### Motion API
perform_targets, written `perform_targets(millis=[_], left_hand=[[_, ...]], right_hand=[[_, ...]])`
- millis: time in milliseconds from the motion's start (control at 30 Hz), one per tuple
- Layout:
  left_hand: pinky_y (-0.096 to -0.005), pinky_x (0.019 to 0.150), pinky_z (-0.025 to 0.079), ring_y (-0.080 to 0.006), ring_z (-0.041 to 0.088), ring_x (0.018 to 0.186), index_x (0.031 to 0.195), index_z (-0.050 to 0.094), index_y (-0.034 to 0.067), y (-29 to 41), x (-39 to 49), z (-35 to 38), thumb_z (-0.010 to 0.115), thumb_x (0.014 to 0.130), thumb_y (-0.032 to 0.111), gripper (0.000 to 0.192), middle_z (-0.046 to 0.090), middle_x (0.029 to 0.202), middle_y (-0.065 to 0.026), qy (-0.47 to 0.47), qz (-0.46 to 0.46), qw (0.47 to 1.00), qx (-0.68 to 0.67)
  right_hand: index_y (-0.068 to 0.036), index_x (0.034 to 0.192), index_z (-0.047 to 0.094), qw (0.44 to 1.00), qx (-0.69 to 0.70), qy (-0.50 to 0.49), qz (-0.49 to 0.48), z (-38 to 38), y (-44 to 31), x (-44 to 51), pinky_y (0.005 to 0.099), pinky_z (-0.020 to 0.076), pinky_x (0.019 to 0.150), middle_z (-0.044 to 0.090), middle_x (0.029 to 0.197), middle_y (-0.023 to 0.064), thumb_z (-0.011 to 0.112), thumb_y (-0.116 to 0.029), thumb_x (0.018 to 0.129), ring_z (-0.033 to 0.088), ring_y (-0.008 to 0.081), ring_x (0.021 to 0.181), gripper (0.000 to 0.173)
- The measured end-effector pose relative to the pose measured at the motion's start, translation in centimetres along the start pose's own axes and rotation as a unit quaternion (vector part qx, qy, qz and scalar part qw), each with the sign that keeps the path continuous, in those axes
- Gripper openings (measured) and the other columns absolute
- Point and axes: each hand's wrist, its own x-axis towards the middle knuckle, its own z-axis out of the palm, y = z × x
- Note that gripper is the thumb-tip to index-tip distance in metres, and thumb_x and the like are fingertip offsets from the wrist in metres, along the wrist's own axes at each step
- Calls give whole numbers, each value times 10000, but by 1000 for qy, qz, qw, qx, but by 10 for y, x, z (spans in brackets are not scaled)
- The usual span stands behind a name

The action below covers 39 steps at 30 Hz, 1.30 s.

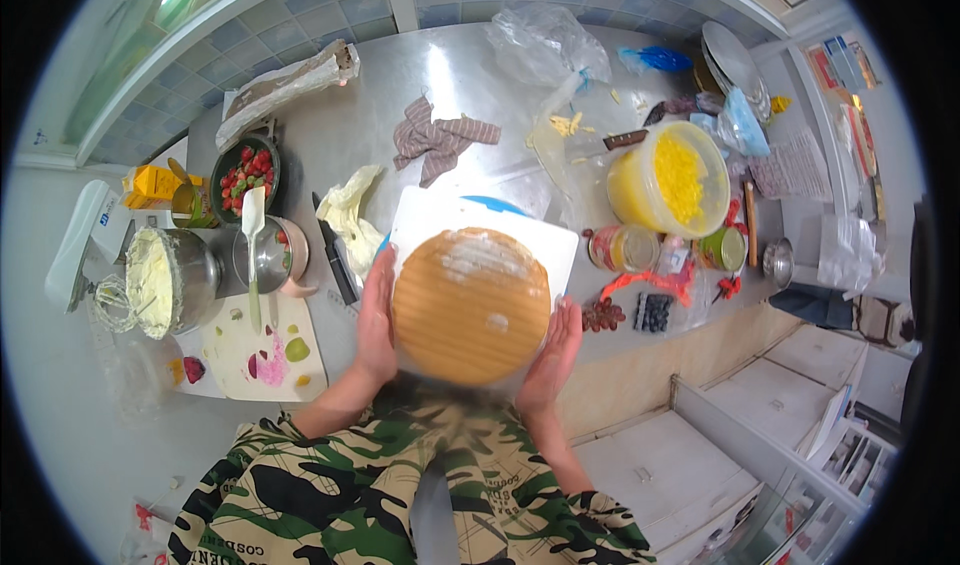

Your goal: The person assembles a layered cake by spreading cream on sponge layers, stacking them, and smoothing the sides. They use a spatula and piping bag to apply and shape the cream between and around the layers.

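Note:
A round brown-topped sponge cake [472, 310] is held between my two palms, close to my body. Its top carries pale patches near the far side and a small light spot. My left hand [377, 325] presses along the cake's left side, while my right hand [551, 343] supports the right side. Behind and partly under the cake is a white square board [427, 212], with a blue edge [491, 205] of something showing beside it. What lies directly beneath the cake is hidden. A crumpled pale cloth or piping bag [351, 208] rests left of the board, beside a black-handled knife [339, 265].
Left stand a metal bowl of cream [154, 283], a bowl of strawberries [232, 212], a spatula [254, 250] across a bowl, and a stained cutting board [225, 370]. A striped cloth [442, 141] lies ahead. Right are a tub of yellow fruit [626, 182], jars, grapes [602, 315] and blueberries [652, 312].

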Motion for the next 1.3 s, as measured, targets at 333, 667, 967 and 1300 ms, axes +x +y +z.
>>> perform_targets(millis=[333,667,967,1300], left_hand=[[-408,1245,235,-290,289,1521,1599,149,-87,6,9,8,424,1026,611,944,243,1666,-202,-62,-36,997,8],[-421,1262,180,-312,225,1561,1600,119,-94,5,5,-1,475,990,647,1025,180,1688,-227,-18,-55,998,-3],[-422,1272,160,-300,280,1551,1594,194,-76,-5,-21,-69,387,1076,336,689,313,1649,-214,115,51,989,-81],[-359,1260,154,-278,243,1554,1600,223,-74,-11,-24,-20,333,1084,322,660,281,1670,-197,-30,36,999,-20]], right_hand=[[145,1571,129,994,-82,-29,68,23,-4,7,436,283,1218,290,1609,267,482,-520,992,349,334,1467,950],[121,1580,152,991,-116,-31,62,20,-2,9,445,247,1234,274,1636,240,482,-544,1009,301,327,1506,936],[52,1591,224,994,-100,-32,3,-15,3,16,464,177,1267,287,1637,217,435,-491,1079,271,331,1531,775],[73,1567,259,999,18,-35,-23,-8,33,30,448,242,1245,342,1598,221,417,-377,1101,332,315,1495,667]])
